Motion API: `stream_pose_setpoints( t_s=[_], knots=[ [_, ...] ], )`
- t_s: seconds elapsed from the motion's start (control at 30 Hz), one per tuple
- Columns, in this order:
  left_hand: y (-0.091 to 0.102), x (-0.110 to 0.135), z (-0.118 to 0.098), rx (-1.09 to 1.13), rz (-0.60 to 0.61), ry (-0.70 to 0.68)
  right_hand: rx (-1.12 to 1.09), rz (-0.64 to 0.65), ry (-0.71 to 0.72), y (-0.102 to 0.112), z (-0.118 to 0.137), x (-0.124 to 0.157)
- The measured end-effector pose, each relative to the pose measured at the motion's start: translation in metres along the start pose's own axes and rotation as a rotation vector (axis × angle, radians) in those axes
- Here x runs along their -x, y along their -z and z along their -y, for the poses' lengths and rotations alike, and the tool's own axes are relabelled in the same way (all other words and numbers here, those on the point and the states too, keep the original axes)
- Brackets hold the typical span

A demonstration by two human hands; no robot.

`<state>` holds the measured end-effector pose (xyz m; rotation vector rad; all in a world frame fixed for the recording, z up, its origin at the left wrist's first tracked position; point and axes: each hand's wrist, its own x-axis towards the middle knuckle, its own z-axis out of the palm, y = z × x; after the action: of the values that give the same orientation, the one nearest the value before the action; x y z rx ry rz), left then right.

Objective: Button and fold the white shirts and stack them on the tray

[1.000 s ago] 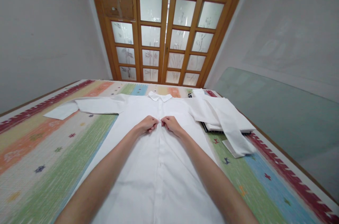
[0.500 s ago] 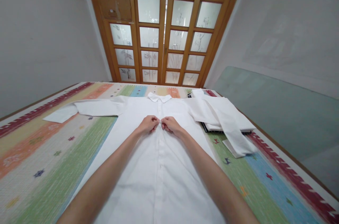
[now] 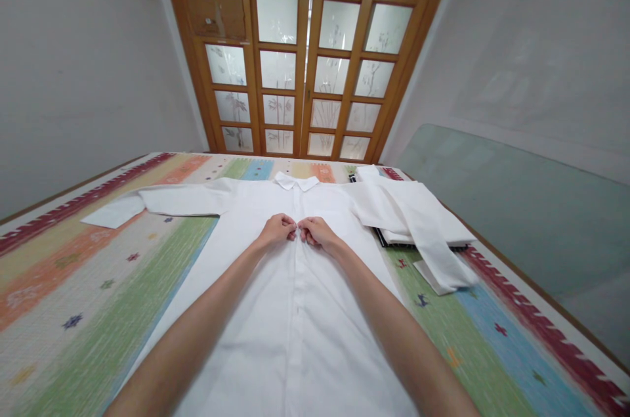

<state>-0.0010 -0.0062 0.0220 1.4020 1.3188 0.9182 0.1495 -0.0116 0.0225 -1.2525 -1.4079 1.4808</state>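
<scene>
A white long-sleeved shirt (image 3: 295,338) lies front up on a striped, many-coloured mat (image 3: 88,285), its collar (image 3: 296,180) at the far end and its left sleeve (image 3: 162,200) spread out flat. My left hand (image 3: 278,232) and my right hand (image 3: 317,233) meet at the shirt's front placket, a little below the collar. Both pinch the cloth with closed fingers, fingertips almost touching. What lies between the fingertips is too small to make out.
The shirt's right sleeve (image 3: 423,233) is draped over a flat dark object (image 3: 394,240) at the mat's right side. A wooden door with frosted glass panes (image 3: 305,69) stands beyond the mat. A pale green panel (image 3: 516,213) leans along the right wall.
Both hands have stayed pinched at the placket, shifting only very slightly towards the collar. The shirt has not moved.
</scene>
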Motion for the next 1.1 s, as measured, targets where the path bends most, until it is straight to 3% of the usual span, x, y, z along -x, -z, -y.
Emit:
stream_pose_setpoints(
  t_s=[0.5, 0.93, 1.1],
  knots=[
    [0.001, 0.003, 0.000, 0.166, 0.027, 0.003, -0.008, 0.000, -0.127, -0.002, 0.005, 0.000],
    [0.002, 0.006, 0.001, -0.179, -0.086, -0.088, -0.003, -0.005, -0.116, -0.002, 0.011, 0.006],
    [0.002, 0.004, 0.004, -0.106, -0.077, -0.066, -0.015, -0.014, -0.096, -0.002, 0.008, 0.005]
  ],
)
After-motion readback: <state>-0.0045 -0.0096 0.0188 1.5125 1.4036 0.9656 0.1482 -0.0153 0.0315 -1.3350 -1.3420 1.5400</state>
